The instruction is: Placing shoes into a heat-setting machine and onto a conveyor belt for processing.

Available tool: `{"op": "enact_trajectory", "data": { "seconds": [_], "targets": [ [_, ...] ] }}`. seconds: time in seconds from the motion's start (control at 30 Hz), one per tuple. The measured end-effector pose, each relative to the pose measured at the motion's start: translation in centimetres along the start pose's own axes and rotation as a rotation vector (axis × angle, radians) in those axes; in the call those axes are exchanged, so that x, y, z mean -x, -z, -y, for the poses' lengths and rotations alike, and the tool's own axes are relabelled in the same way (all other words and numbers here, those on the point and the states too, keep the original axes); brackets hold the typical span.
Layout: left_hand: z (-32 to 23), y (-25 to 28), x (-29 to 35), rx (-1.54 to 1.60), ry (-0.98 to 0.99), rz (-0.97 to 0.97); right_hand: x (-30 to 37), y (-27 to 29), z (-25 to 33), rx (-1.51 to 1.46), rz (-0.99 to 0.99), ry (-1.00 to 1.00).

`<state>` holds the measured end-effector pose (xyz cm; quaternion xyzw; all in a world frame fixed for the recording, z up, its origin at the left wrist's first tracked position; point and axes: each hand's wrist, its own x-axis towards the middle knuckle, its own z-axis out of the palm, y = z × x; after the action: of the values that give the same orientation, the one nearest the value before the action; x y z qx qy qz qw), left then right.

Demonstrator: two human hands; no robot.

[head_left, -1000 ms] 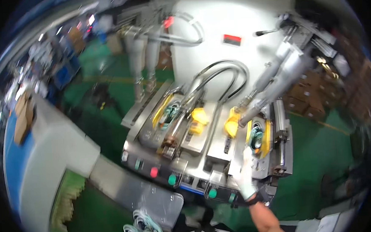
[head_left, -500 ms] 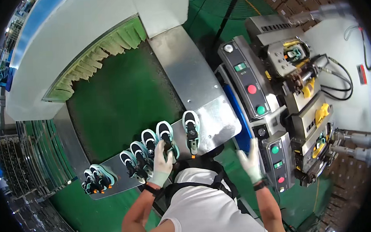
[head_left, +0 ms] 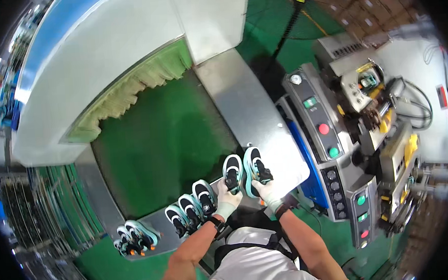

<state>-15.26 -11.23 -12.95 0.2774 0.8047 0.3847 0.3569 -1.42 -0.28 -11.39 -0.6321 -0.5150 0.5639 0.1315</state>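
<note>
Two small teal-and-black shoes stand side by side at the near end of a metal shelf (head_left: 264, 132). My left hand (head_left: 226, 200), in a white glove, grips the heel of the left shoe (head_left: 232, 172). My right hand (head_left: 266, 191), also gloved, grips the heel of the right shoe (head_left: 255, 163). Further left along the same metal edge sit a group of three similar shoes (head_left: 192, 209) and another pair (head_left: 133, 236).
A green conveyor belt (head_left: 162, 143) runs out of a white tunnel housing (head_left: 106, 60) with a fringe curtain. To the right stands a grey machine (head_left: 337, 148) with red and green buttons, clamps and yellow parts. The floor is green.
My view swung from the machine down to the belt. My right hand came off the machine's control panel onto a shoe, and my left hand shifted to the shoe beside it.
</note>
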Motion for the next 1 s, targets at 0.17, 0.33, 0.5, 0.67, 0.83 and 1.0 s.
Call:
{"op": "enact_trajectory", "data": {
  "seconds": [0.17, 0.33, 0.5, 0.67, 0.83, 1.0],
  "targets": [
    [-10.8, -3.0, -2.6, -0.014, 0.005, 0.494, 5.1, 9.7, 0.8, -0.503, -0.163, -0.087],
    [-18.6, -10.7, 3.5, 0.204, -0.266, 0.983, 17.3, 20.2, 0.8, -0.661, -0.347, -0.227],
    [-25.9, -15.7, 13.4, -0.014, -0.571, 1.397, 28.9, 21.2, -5.4, -1.051, -0.851, 0.035],
    [-28.0, -22.1, 28.0, -0.090, -0.675, 1.879, 42.5, 21.3, -9.6, -1.147, -1.454, 0.094],
    [-25.0, -25.5, 47.4, -0.120, -0.791, 2.144, 57.6, 18.4, -16.6, -0.925, -2.171, -0.004],
    [-20.5, -31.6, 65.5, 0.082, -1.437, 2.173, 67.4, 18.2, -29.1, -0.535, -2.421, -0.843]
  ]
}}
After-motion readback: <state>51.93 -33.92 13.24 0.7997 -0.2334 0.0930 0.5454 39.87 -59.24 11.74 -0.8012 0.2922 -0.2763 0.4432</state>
